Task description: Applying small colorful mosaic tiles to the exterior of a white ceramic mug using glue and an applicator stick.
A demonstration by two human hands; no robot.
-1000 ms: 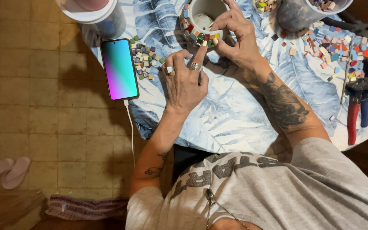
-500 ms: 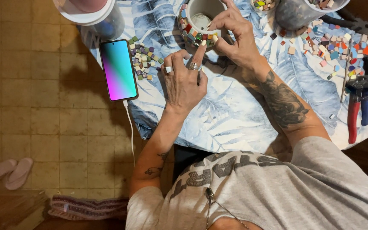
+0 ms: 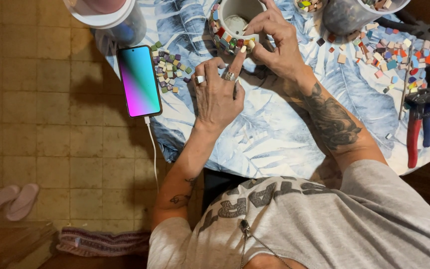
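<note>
While left hand steadies, right grip pinches mosaic pot.

A smartphone lies at the nine o'clock edge of the leaf-print tablecloth, its tall rectangular screen lit in a gradient from teal and green at twelve o'clock to magenta at six o'clock.

You wear a grey short-sleeved T-shirt with dark block lettering across the chest, and a thin metal chain hangs over it. Your left hand carries two silver rings. Your right forearm bears a large dark tattoo, your left forearm smaller ones.
</note>
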